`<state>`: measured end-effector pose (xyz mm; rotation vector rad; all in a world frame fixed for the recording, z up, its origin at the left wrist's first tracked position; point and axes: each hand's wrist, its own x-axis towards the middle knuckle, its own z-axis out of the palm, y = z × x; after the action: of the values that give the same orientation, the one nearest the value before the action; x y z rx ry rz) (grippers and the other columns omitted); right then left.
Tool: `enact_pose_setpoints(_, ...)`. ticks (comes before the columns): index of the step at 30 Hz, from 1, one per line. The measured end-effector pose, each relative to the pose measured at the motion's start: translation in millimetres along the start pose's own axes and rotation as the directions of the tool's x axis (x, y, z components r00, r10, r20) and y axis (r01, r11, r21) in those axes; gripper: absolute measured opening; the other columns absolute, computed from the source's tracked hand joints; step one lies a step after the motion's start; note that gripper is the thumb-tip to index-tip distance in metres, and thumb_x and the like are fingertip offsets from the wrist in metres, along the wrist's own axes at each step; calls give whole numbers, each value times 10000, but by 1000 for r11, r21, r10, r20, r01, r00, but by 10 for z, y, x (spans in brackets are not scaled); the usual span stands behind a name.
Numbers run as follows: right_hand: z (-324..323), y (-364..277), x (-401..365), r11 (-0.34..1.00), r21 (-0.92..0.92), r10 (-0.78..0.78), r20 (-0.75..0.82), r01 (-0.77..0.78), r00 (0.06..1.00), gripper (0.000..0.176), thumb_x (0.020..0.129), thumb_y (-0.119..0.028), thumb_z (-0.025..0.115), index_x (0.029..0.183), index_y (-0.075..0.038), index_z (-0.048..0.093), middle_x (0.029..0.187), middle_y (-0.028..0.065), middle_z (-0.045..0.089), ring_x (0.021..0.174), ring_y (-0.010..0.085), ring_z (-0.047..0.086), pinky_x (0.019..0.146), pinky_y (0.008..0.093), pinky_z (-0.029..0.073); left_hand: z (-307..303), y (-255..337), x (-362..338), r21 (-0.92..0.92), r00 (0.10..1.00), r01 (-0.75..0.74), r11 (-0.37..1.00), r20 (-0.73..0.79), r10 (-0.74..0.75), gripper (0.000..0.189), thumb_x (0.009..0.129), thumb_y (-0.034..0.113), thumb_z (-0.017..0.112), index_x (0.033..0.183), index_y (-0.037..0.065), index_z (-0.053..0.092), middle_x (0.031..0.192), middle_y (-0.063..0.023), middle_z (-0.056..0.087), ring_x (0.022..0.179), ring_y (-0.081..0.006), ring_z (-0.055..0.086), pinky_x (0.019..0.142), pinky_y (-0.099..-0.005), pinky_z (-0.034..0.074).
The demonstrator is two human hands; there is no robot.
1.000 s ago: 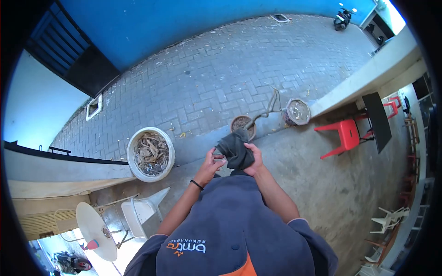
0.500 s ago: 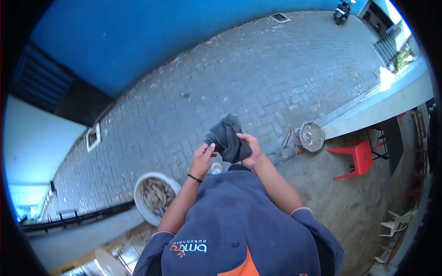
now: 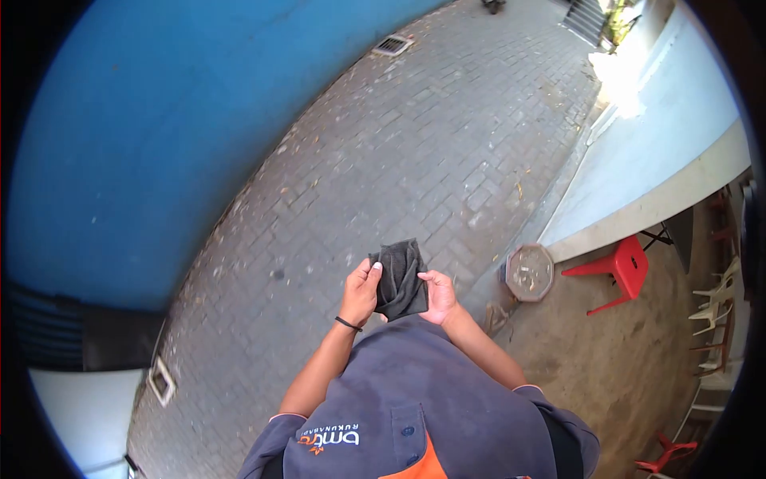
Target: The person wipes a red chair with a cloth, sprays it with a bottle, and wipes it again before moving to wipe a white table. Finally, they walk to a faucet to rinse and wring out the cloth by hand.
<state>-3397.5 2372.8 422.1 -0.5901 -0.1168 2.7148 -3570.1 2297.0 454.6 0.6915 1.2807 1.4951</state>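
Observation:
A dark grey folded cloth [image 3: 401, 279] is held up in front of my chest, above the paved ground. My left hand [image 3: 361, 294], with a black band at the wrist, grips its left side, the thumb lying on top. On the right side my right hand [image 3: 440, 296] pinches the edge between thumb and fingers. Several layers and folds show on the cloth's upper face. The fingers beneath it are mostly hidden.
Grey paving [image 3: 383, 160] runs beside a blue wall [image 3: 144, 144]. To the right are an octagonal pot [image 3: 530, 273], a red stool [image 3: 626, 267], white chairs [image 3: 710, 307] and a pale wall [image 3: 646, 160]. A drain grate [image 3: 392, 45] lies near the blue wall.
The view has turned, and the white round tub has left it. My hands and the cloth appear lower in the picture. The cloth looks more compact, and my right hand now holds its side edge.

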Motion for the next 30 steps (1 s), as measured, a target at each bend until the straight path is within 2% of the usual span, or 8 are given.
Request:
enact_pose_setpoints(5, 131, -1631, 1060, 963, -181, -194, 56, 201, 979, 503, 923, -272, 615, 1344, -25, 495, 1278, 103, 621, 1161, 253, 612, 1032, 444, 469, 333, 176, 2092, -126, 992, -74, 989, 97, 87, 247, 1070, 150, 416, 1162, -3, 587, 1091, -52, 661, 963, -98, 608, 882, -264, 496)
enact_pose_setpoints(8, 344, -2609, 1494, 894, -247, -373, 46, 373, 927, 494, 931, -167, 604, 1378, -21, 454, 1256, 111, 624, 1156, 265, 617, 1017, 437, 482, 549, 489, 3134, -138, 985, -114, 984, 112, 130, 252, 1074, 161, 407, 1169, 6, 582, 1123, -51, 645, 1008, -98, 587, 915, -263, 472)
enact_pose_setpoints(10, 625, -3228, 1663, 859, -293, -426, 44, 419, 904, 408, 918, -42, 616, 1298, -39, 469, 1188, 71, 630, 1120, 189, 608, 1007, 345, 469, 627, 589, 3870, -46, 987, -137, 989, 79, 141, 266, 1067, 167, 414, 1214, -2, 557, 1163, -72, 648, 1052, -146, 620, 949, -302, 480)
enact_pose_setpoints(16, 515, -5245, 2760, 583, -607, -637, 71, 540, 768, 385, 910, -13, 647, 1266, -5, 500, 1132, 45, 625, 1034, 132, 581, 959, 281, 437, 1319, 556, 6355, -192, 997, 52, 980, 59, -42, 359, 1036, 219, 489, 1288, -36, 505, 1261, -94, 604, 1120, -178, 582, 991, -316, 435)
enact_pose_setpoints(18, 618, -5912, 2971, 596, -589, -666, 17, 546, 746, 395, 917, -31, 645, 1283, 12, 502, 1158, 65, 641, 1072, 134, 586, 956, 292, 440, 1574, 522, 7078, -201, 988, 136, 970, 94, -119, 401, 1033, 252, 496, 1296, -51, 493, 1316, -118, 566, 1181, -201, 556, 1008, -335, 429)
enact_pose_setpoints(20, 627, -6593, 3222, 580, -581, -712, -20, 571, 702, 393, 927, -26, 641, 1292, -7, 496, 1232, 83, 631, 1120, 142, 581, 970, 286, 438, 1947, 602, 7824, -215, 988, 124, 969, 115, -101, 380, 1039, 252, 486, 1285, -38, 499, 1267, -117, 596, 1156, -197, 575, 1005, -329, 434)
enact_pose_setpoints(26, 582, -8311, 3532, 585, -652, -780, -288, 483, 555, 382, 914, -145, 695, 1239, -72, 507, 1061, -12, 586, 971, 81, 517, 873, 271, 401, 3074, 930, 9592, -165, 932, 109, 980, 360, -43, 265, 1067, 254, 432, 1129, 27, 553, 1074, -42, 639, 983, -96, 569, 921, -281, 439)
enact_pose_setpoints(30, 364, -9412, 3759, 494, -654, -844, -200, 574, 498, 376, 909, -183, 690, 1225, -56, 530, 1100, 22, 634, 1010, 109, 534, 894, 304, 381, 3753, 1040, 10619, -134, 888, 50, 990, 460, 17, 229, 1073, 220, 429, 1114, 33, 555, 1044, -25, 636, 942, -76, 564, 877, -254, 450)
